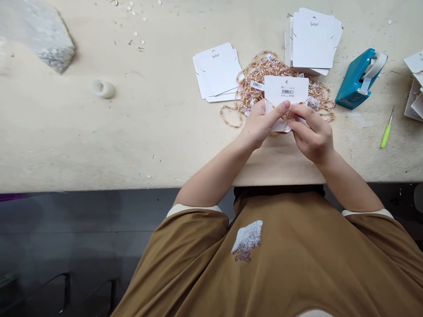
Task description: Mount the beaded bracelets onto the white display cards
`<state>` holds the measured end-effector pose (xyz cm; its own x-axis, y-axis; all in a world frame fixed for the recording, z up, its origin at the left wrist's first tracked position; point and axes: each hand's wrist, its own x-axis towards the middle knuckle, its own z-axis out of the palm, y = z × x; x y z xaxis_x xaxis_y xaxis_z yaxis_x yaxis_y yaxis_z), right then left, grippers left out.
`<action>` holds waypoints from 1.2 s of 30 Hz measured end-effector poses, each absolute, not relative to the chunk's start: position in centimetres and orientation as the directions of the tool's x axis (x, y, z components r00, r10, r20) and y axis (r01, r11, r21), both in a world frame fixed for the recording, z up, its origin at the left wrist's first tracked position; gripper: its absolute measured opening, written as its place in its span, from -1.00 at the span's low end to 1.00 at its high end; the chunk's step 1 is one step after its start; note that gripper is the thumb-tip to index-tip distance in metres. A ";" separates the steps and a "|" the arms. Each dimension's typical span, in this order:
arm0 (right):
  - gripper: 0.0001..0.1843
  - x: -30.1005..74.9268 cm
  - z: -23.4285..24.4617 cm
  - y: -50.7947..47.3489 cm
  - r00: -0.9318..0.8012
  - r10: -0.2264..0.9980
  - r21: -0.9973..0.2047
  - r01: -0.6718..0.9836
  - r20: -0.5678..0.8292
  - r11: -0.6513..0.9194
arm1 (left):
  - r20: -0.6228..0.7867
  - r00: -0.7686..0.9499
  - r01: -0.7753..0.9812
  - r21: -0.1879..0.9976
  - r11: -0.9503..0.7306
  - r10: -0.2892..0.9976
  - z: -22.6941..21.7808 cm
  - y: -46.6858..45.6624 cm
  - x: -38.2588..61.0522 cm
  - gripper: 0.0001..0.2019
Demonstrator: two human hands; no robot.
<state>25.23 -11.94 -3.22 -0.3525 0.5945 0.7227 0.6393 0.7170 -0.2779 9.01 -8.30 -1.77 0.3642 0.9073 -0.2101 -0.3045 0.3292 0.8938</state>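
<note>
My left hand [261, 121] grips a white jewelry card [276, 86] by its left side, thumb across the front. A barcode label with a price is on the card's upper half. At the card's lower right, the fingers of my right hand [313, 132] pinch a bit of beaded strand [290, 115] against it. My fingers partly hide the strand. Just behind the card lies a tangled heap of pink and gold beaded strands [264, 68] with small barcode tags among them.
White printed cards [218, 72] lie left of the heap, with a taller card stack [313, 44] behind. Rightward are a blue tape dispenser [355, 83], a green-handled pick [386, 135] and more cards [414, 103]. A tape roll [103, 89] and a plastic bag [53, 39] lie left.
</note>
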 end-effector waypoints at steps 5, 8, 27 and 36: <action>-0.78 25.6 -3.1 -11.9 -0.375 0.617 -0.327 0.599 0.692 0.731 | -0.218 0.301 -0.302 0.902 0.310 0.928 -2.1 -8.3 9.1 -0.46; -0.78 26.0 -2.9 -11.8 -0.400 0.601 -0.359 0.532 0.692 0.767 | -0.247 0.305 -0.265 0.905 0.332 0.920 -2.1 -8.3 8.9 -0.44; -0.73 27.3 -1.8 -10.8 -0.323 0.743 -0.482 0.598 0.587 0.641 | -0.257 0.268 -0.258 0.910 0.326 0.929 -1.9 -8.4 8.7 -0.37; -0.45 26.6 -1.3 -11.8 -0.140 0.848 -0.580 0.672 0.512 0.461 | -0.159 0.101 -0.283 0.942 0.182 0.982 -2.0 -8.1 8.7 -0.35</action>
<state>26.63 -11.79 -1.29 -0.1405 0.8477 0.5115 0.6719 0.4611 -0.5796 8.68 -8.14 -2.02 0.1010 0.9820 -0.1593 -0.2831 0.1819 0.9417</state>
